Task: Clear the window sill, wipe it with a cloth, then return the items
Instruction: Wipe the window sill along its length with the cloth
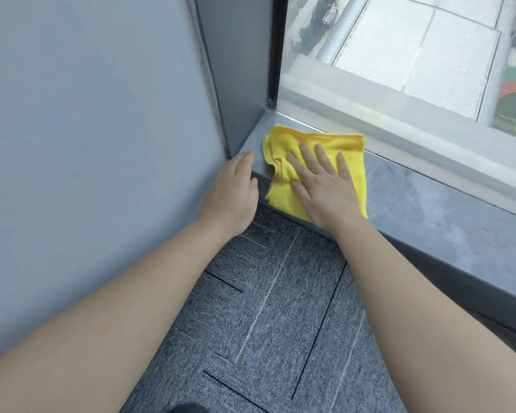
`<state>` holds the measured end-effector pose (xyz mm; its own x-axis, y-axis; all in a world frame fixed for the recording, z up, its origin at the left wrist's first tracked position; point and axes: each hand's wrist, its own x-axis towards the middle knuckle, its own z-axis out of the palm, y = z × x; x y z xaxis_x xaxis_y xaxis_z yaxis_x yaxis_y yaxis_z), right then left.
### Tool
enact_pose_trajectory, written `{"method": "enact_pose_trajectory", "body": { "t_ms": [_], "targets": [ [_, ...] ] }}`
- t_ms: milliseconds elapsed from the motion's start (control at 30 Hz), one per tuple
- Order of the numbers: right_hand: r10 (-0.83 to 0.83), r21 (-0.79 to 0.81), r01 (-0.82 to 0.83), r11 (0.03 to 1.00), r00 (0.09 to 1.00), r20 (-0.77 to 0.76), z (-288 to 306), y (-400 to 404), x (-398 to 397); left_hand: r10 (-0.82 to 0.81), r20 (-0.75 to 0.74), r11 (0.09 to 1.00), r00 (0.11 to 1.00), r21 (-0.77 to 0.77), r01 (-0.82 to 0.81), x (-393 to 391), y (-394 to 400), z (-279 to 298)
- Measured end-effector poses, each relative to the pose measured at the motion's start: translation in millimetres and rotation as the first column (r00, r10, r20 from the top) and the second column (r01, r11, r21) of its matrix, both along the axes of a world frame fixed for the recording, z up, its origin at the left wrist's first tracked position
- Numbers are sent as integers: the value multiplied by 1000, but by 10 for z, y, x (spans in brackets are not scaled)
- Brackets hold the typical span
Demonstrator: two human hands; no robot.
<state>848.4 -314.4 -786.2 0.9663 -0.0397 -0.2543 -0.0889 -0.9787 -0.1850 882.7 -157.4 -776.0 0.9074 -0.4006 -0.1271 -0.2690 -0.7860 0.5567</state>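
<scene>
The right hand [325,189] lay flat, fingers spread, pressing the yellow cloth [316,162] onto the sill [444,204] near its left corner. The left hand [233,189] rested open on the sill's edge beside the cloth.

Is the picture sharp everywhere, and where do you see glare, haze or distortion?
Head view: the right hand pressing flat on the yellow cloth is fairly sharp, the left hand slightly soft; the sill shows pale daylight sheen; the window looks hazy, the outside washed out; the wide lens bends straight edges and enlarges the forearms near the bottom.
</scene>
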Motion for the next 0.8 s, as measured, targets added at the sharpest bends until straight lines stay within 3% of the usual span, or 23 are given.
{"method": "enact_pose_trajectory", "body": {
  "t_ms": [200,300,533,800],
  "targets": [
    [-268,-26,267,963,962,-45,-41,204,237,-5,-1,998,1000,-64,5,-13,115,44],
    [-291,-19,290,957,956,-45,-48,311,425,-3,-10,995,1000,-96,2,-32,202,61],
    [-89,-23,88,996,995,-33,-21,424,582,29,-16,987,999,-156,-31,-68,178,27],
    [158,-19,-158,987,987,15,-19,233,208,46,-12,986,999,-161,-47,-138,70,20]
  ]
}}
